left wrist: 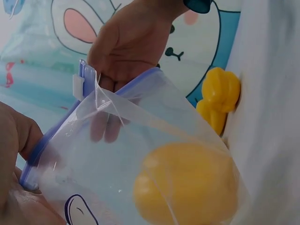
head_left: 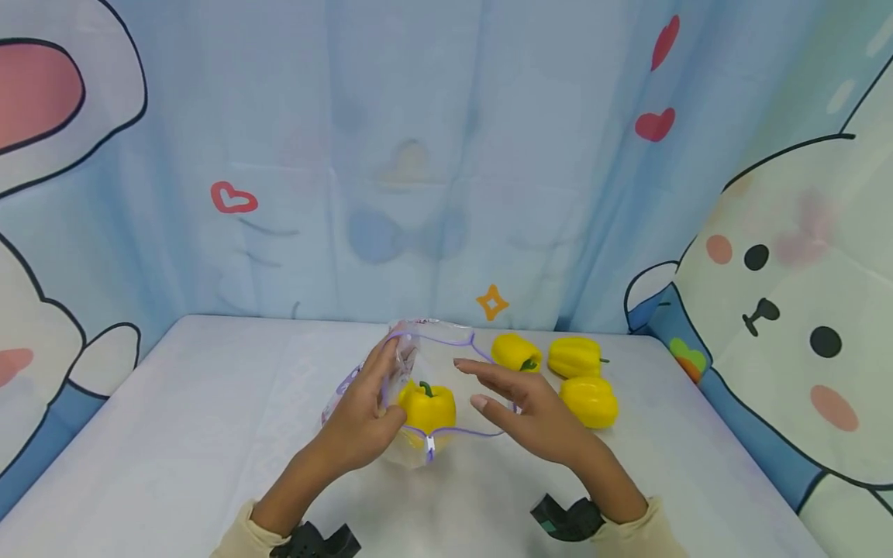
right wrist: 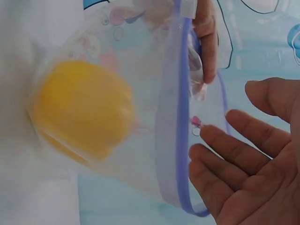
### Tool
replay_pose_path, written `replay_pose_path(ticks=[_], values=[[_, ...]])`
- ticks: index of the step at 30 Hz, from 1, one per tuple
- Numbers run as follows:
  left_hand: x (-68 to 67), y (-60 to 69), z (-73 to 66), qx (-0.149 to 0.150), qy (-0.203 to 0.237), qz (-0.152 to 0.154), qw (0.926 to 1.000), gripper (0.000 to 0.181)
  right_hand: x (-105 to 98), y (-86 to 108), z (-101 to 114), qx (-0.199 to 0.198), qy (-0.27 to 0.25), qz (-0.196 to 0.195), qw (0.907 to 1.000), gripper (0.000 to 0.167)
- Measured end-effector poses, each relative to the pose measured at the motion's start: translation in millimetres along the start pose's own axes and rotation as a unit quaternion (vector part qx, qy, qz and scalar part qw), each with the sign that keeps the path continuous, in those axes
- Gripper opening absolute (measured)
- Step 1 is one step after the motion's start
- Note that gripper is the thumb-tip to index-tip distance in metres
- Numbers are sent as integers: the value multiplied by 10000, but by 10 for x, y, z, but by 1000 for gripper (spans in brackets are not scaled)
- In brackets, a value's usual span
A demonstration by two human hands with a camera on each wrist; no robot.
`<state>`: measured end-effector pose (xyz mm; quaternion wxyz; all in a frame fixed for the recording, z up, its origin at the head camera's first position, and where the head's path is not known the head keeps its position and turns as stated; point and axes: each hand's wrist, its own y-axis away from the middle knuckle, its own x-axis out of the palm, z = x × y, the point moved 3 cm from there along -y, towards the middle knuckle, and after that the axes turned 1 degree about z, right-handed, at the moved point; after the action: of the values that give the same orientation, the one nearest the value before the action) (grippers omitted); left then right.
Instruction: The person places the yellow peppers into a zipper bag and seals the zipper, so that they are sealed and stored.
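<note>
Sleeves (head_left: 233, 536) nearest. I see left hand (head_left: 363, 415) gripping bag (left wrist: 108, 164), one pepper (head_left: 429, 409) inside; right hand (head_left: 530, 411), grip released beside bag's rim (right wrist: 183, 117), nearer three peppers (head_left: 589, 401) just beyond.

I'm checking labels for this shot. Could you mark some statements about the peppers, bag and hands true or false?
1. A yellow bell pepper is inside the clear zip bag. True.
2. The bag's mouth is zipped closed. False: it is open.
3. The left hand holds the bag near its rim. True.
4. The right hand grips a pepper. False: it holds nothing.
5. Three more yellow bell peppers lie outside the bag. True.
</note>
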<state>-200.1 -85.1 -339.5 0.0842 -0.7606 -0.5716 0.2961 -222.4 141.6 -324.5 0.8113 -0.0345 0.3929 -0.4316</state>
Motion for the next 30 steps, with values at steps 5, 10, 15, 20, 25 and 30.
replay_pose_path(ticks=[5,10,15,20,25,30], values=[[43,-1,31,-320,188,-158,9992,84,-38,30,-8,-122,-373,-67,9992,30],[94,8,48,-471,192,-146,9986,84,-49,62,-8,-298,-433,-343,9980,28],[114,9,62,-485,96,-237,9985,84,-106,94,-32,-596,-468,-946,9926,26],[128,14,70,-499,18,-115,9987,84,-174,136,-79,-606,-488,-1269,9889,25],[121,8,67,-387,-139,-61,9991,84,-218,188,-189,-337,-65,-1367,9900,28],[127,18,72,-429,-179,-5,9989,83,-286,304,-403,186,582,-1319,9894,27]])
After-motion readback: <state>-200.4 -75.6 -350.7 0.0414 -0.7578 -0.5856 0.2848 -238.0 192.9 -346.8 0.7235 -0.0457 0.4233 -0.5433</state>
